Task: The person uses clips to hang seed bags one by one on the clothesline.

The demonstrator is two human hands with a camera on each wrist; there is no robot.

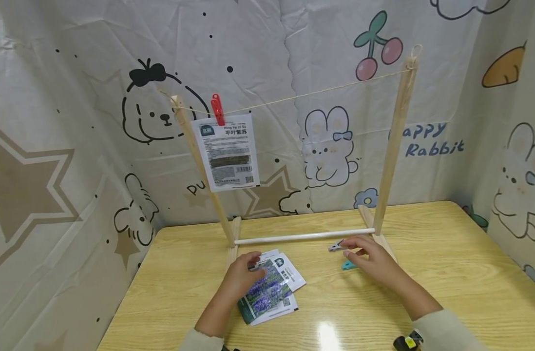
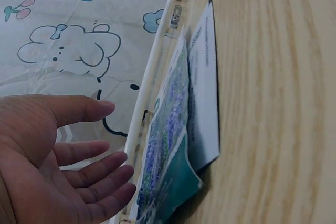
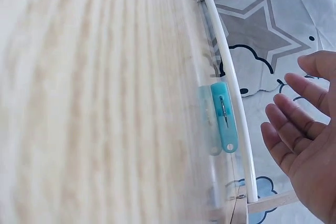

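We see the left hand (image 1: 241, 275) with its grip open, fingers straight, resting over the seed packets (image 1: 272, 290) that lie flat on the worktop (image 1: 447, 273). The right hand (image 1: 372, 261) also has an open grip, fingers relaxed. A teal clip (image 3: 224, 116) lies on the worktop just beside its fingertips, and a clear clip (image 1: 336, 246) lies near the white rod (image 1: 302, 237). One packet (image 1: 227, 152) hangs from the string (image 1: 320, 91) under a red clip (image 1: 217, 109).
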